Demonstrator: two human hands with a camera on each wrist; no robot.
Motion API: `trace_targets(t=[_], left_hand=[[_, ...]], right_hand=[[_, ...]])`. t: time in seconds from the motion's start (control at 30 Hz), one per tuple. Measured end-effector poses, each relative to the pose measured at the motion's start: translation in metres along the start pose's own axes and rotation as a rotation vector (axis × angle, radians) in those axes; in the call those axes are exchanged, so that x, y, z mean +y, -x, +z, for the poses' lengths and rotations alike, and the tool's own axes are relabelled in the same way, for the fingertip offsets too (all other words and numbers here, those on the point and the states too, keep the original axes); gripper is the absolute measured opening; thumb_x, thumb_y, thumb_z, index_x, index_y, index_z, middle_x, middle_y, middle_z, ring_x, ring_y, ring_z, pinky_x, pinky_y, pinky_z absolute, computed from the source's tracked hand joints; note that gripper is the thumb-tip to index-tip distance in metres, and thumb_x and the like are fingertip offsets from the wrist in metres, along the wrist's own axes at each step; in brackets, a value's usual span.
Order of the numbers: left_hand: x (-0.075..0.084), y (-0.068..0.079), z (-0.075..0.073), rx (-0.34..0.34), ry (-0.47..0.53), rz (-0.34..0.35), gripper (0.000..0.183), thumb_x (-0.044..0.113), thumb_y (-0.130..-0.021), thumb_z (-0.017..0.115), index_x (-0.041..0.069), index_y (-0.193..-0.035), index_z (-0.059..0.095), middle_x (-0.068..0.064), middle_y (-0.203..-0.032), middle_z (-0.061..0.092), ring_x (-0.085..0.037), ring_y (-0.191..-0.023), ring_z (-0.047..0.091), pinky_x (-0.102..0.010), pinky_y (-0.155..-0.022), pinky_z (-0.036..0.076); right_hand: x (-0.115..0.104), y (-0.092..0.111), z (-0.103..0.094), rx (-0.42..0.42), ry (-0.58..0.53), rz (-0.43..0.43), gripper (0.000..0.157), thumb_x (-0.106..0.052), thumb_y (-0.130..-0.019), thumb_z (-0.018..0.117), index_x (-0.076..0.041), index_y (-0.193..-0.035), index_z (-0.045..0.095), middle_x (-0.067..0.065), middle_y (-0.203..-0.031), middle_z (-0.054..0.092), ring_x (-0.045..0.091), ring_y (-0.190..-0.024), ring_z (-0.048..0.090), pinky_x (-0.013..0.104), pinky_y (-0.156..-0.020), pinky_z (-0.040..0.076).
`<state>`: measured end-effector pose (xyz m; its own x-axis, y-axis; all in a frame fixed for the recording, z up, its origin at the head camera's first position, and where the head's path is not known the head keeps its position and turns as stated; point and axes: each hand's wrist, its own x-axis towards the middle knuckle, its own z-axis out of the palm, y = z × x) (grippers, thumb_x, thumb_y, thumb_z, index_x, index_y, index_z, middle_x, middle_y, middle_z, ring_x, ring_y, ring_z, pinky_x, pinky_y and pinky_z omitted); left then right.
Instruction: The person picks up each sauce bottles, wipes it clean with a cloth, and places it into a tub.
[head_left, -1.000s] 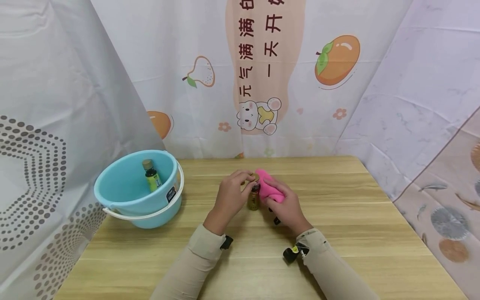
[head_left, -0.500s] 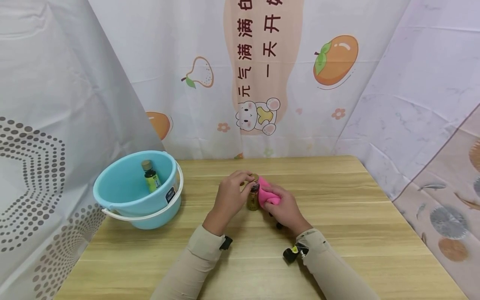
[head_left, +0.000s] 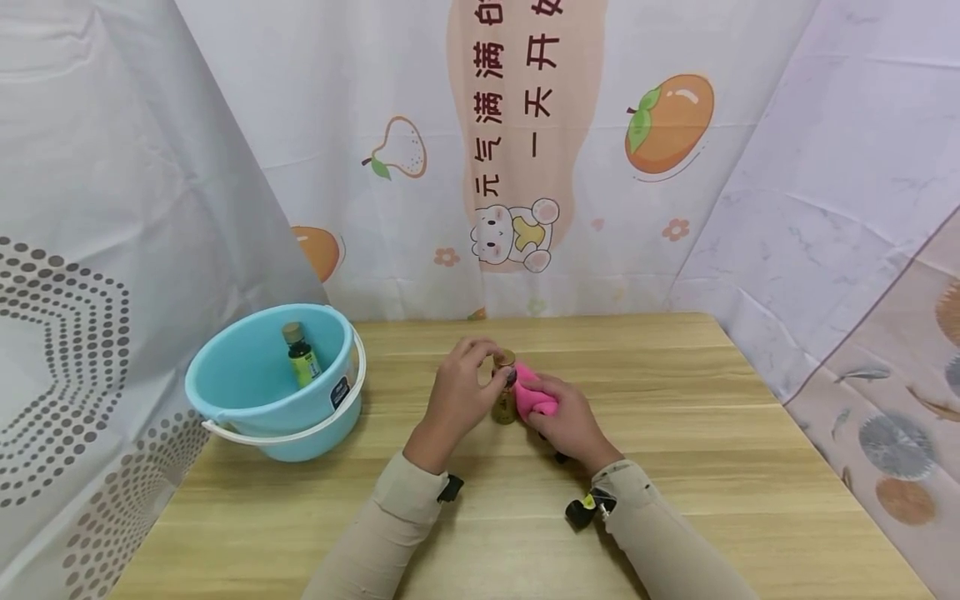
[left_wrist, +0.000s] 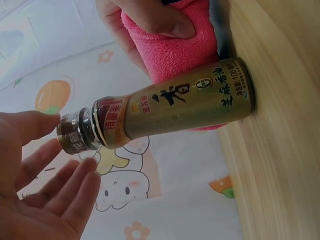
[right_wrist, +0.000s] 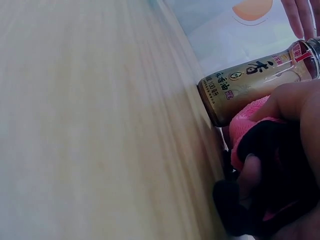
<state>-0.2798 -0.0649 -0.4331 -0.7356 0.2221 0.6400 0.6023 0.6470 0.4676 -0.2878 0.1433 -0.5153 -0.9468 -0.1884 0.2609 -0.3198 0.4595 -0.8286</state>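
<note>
A small gold-labelled sesame oil bottle [head_left: 505,408] stands upright on the table. My left hand [head_left: 463,390] pinches its cap [left_wrist: 72,134] between thumb and fingertips, the other fingers spread out below in the left wrist view. A folded pink cloth [head_left: 534,402] is gripped in my right hand [head_left: 567,419]. In the left wrist view the cloth [left_wrist: 175,45] lies against the bottle's side, thumb on top of it. The right wrist view shows the bottle [right_wrist: 255,82] beside the cloth [right_wrist: 245,117], with a black strap partly covering the hand.
A light blue bucket [head_left: 240,417] with a white handle stands at the table's left. Inside it leans another bottle [head_left: 303,358] with a green-yellow label. The wooden table [head_left: 675,400] ends at a printed curtain [head_left: 405,242] behind.
My right hand has drawn the cloth down along the bottle's right side. The left hand stays at the cap, its fingers shifted slightly so more of the cap shows.
</note>
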Motion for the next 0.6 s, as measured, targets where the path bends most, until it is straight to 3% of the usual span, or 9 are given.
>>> trace_targets(t=[0.33, 0.6], left_hand=[[-0.002, -0.001, 0.000, 0.026, -0.022, 0.045, 0.011, 0.021, -0.094, 0.079, 0.014, -0.102, 0.081, 0.002, -0.110, 0.071, -0.015, -0.103, 0.070, -0.032, -0.088, 0.062], [-0.002, 0.000, -0.001, 0.010, -0.023, 0.044, 0.009, 0.019, -0.094, 0.079, 0.012, -0.099, 0.081, -0.002, -0.112, 0.073, -0.019, -0.103, 0.072, -0.033, -0.086, 0.063]], right_hand=[[-0.002, 0.000, 0.002, 0.015, 0.014, 0.001, 0.053, -0.003, -0.082, 0.076, -0.025, -0.130, 0.073, 0.003, -0.147, 0.060, 0.021, -0.096, 0.060, 0.021, -0.061, 0.050], [-0.010, 0.000, 0.000, 0.063, -0.108, -0.021, 0.057, -0.003, -0.083, 0.077, -0.031, -0.132, 0.071, -0.002, -0.149, 0.058, 0.016, -0.072, 0.059, 0.024, -0.055, 0.053]])
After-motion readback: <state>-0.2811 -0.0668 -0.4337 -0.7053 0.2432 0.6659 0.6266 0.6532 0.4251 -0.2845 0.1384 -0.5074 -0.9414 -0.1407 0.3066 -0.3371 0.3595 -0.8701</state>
